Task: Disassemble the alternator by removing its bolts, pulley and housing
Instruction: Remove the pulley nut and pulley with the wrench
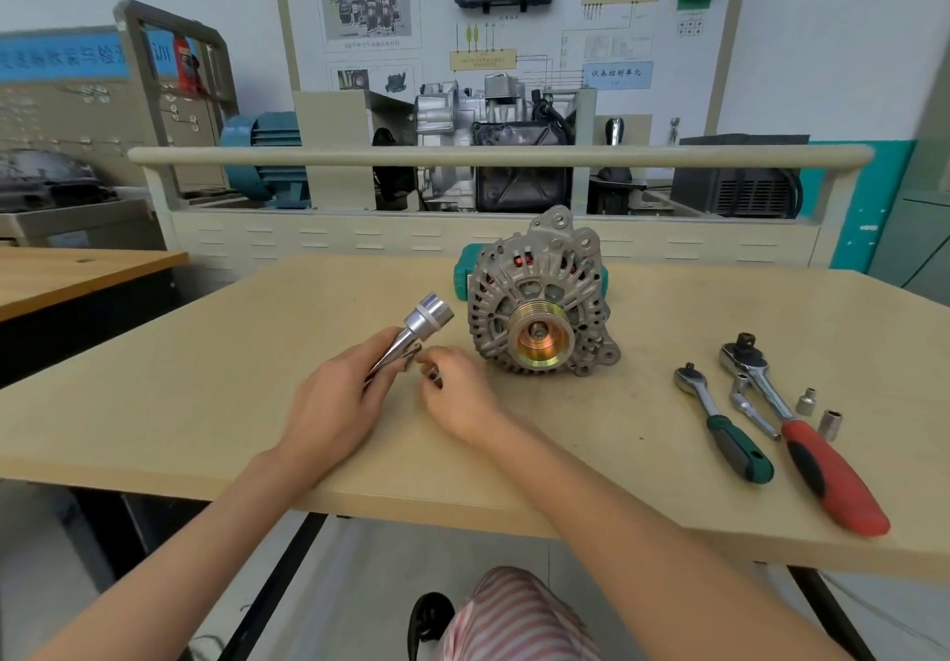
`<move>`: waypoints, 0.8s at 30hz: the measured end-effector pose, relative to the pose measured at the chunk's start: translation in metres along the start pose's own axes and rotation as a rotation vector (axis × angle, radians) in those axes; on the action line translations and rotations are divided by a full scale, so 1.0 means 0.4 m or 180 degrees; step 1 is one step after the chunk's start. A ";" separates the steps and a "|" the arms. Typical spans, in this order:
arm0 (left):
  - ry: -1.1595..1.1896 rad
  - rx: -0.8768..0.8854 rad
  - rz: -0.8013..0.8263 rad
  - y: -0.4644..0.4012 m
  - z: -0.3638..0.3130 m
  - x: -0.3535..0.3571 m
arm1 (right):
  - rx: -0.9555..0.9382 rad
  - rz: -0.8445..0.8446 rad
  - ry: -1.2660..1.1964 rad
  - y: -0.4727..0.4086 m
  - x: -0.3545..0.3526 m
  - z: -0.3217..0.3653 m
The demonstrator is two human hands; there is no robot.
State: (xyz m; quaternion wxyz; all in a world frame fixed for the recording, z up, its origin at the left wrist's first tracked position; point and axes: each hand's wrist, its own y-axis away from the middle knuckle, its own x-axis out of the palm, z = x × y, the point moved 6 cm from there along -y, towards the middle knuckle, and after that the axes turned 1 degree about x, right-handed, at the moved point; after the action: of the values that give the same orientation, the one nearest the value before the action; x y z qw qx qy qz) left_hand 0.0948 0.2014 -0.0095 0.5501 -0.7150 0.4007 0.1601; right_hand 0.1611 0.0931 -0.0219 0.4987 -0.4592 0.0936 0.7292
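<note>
On the table (pixel 154 403) the alternator (pixel 540 295) stands whole, pulley (pixel 542 339) on, nothing removed yet, while the left hand (pixel 339 393) grips a socket tool (pixel 419 329) and the right hand's (pixel 455 393) curled fingers pinch its end.

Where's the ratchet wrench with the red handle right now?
The red-handled ratchet wrench lies on the tan wooden table at the right of the head view, right of the green-handled ratchet, with two small silver sockets beside its shaft.
</note>
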 end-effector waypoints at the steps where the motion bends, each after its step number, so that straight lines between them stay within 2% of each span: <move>1: 0.0029 -0.0020 -0.0008 -0.002 0.003 -0.002 | -0.0045 -0.0006 -0.0057 -0.004 0.006 0.005; 4: 0.0143 -0.0085 -0.0067 -0.004 0.010 -0.009 | -0.0021 -0.0010 -0.0145 -0.005 0.016 -0.006; 7: 0.0212 -0.0110 -0.0174 -0.001 0.010 -0.014 | 0.0084 -0.0133 0.0156 -0.005 0.011 -0.027; 12: 0.0212 -0.0069 -0.0121 0.001 0.002 -0.009 | -0.0212 -0.0336 0.0456 0.000 -0.001 -0.001; 17: 0.0036 -0.0074 -0.0111 0.003 0.003 -0.011 | -0.0466 0.0016 0.0462 0.007 0.017 0.016; 20: -0.0098 -0.0009 -0.0017 0.007 0.006 -0.007 | 0.0254 -0.0460 -0.0741 0.027 -0.034 -0.038; 22: -0.0193 0.0162 0.0144 0.010 -0.005 0.000 | 0.0859 -0.0531 -0.2010 0.053 -0.054 -0.069; 24: -0.0261 0.0520 0.0361 0.013 -0.036 0.009 | 0.1245 -0.0575 -0.2609 0.084 -0.073 -0.093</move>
State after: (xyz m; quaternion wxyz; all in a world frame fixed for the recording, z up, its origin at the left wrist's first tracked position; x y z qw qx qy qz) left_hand 0.0900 0.1863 -0.0103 0.6125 -0.6368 0.4294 0.1869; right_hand 0.1576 0.0360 -0.0312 0.6334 -0.0366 -0.0158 0.7728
